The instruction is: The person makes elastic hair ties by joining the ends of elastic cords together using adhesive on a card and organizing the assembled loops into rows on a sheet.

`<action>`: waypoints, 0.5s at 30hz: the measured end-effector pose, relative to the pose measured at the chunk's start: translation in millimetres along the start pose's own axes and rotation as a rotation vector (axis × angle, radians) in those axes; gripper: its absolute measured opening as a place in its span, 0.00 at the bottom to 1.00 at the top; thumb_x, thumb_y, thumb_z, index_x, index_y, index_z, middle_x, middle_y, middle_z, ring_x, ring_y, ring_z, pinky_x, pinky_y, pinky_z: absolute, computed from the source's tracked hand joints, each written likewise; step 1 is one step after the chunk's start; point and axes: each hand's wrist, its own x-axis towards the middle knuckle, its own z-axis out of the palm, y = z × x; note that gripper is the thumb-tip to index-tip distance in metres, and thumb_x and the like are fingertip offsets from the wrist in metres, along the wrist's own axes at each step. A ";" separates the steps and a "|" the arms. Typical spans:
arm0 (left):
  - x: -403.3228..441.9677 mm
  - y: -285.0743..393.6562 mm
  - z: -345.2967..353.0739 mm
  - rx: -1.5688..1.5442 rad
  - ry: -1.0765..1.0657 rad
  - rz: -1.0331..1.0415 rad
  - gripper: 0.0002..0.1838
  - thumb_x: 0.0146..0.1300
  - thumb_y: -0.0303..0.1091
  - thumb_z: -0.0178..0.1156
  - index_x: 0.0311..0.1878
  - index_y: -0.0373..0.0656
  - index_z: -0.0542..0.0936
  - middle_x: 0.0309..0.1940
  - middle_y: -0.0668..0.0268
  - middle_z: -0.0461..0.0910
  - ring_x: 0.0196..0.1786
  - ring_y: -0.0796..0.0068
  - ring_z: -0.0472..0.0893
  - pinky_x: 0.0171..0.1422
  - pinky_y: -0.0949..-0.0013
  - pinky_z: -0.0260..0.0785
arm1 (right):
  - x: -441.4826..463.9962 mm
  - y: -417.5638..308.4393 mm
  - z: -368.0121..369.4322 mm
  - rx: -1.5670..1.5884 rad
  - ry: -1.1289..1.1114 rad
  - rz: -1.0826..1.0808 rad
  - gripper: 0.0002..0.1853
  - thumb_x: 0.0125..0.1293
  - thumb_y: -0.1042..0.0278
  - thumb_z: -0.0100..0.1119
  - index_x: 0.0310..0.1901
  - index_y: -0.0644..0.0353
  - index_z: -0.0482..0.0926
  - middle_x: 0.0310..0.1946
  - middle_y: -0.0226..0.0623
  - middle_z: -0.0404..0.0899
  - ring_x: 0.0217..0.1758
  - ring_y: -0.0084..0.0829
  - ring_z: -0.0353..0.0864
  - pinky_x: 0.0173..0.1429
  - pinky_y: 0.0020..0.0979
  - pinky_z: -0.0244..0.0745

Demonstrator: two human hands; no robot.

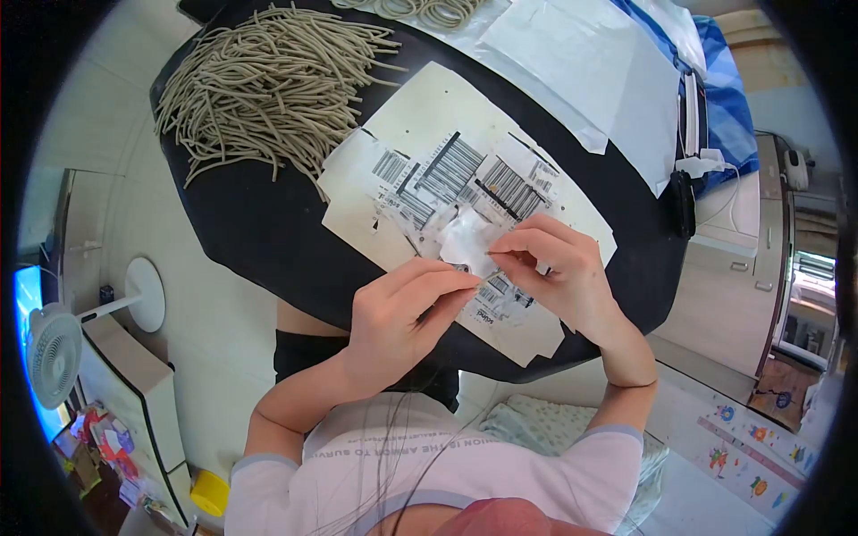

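Over a cardboard sheet [402, 112] covered with barcode labels, my two hands work close together with their fingertips a short gap apart. My left hand [393, 313] is closed in a pinch of thumb and forefinger. A small thing shows at its tips, too small to name. My right hand [563, 272] also pinches, and what lies between its fingertips is mostly hidden. Just beyond the fingers, a white crumpled piece [467, 237] of paper or plastic lies on the cardboard.
A large heap of beige cords [268, 85] lies at the black table's [255, 259] far left. Coiled loops [447, 12] and white sheets [572, 58] lie along the back. A dark object [683, 204] sits at the right edge. A white fan [55, 353] stands at left.
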 end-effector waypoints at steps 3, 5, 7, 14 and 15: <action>-0.4 -1.0 0.7 0.004 -0.003 0.009 0.09 0.56 0.20 0.70 0.41 0.39 0.85 0.37 0.61 0.83 0.33 0.75 0.82 0.38 0.75 0.76 | -0.7 0.6 1.6 0.021 -0.009 0.006 0.08 0.57 0.79 0.68 0.39 0.61 0.81 0.31 0.34 0.79 0.30 0.30 0.82 0.32 0.27 0.78; -0.9 -1.9 0.7 0.000 -0.003 0.017 0.10 0.56 0.20 0.70 0.41 0.39 0.85 0.37 0.61 0.83 0.33 0.75 0.82 0.38 0.75 0.76 | -0.9 0.5 5.0 0.037 0.003 0.004 0.08 0.57 0.79 0.68 0.39 0.61 0.81 0.30 0.34 0.78 0.30 0.29 0.82 0.32 0.27 0.78; -1.1 -3.0 0.9 -0.006 0.001 0.028 0.10 0.56 0.19 0.70 0.41 0.39 0.85 0.37 0.61 0.83 0.33 0.75 0.82 0.37 0.75 0.76 | -0.2 -1.3 6.1 0.025 0.002 0.000 0.09 0.57 0.79 0.68 0.39 0.61 0.80 0.30 0.35 0.77 0.30 0.30 0.81 0.32 0.28 0.78; -0.9 -3.3 0.8 0.003 -0.003 0.039 0.09 0.56 0.19 0.70 0.40 0.38 0.84 0.37 0.61 0.83 0.32 0.75 0.82 0.37 0.75 0.76 | 0.1 -1.9 7.9 -0.125 0.021 -0.129 0.10 0.55 0.79 0.68 0.39 0.62 0.78 0.31 0.36 0.77 0.32 0.36 0.80 0.32 0.32 0.76; -0.6 -3.2 0.4 0.005 -0.002 0.044 0.09 0.56 0.19 0.70 0.40 0.38 0.84 0.37 0.61 0.83 0.32 0.75 0.82 0.37 0.75 0.76 | 0.2 -2.6 8.4 -0.151 0.026 -0.145 0.11 0.55 0.79 0.68 0.39 0.62 0.78 0.32 0.36 0.77 0.32 0.36 0.80 0.32 0.32 0.77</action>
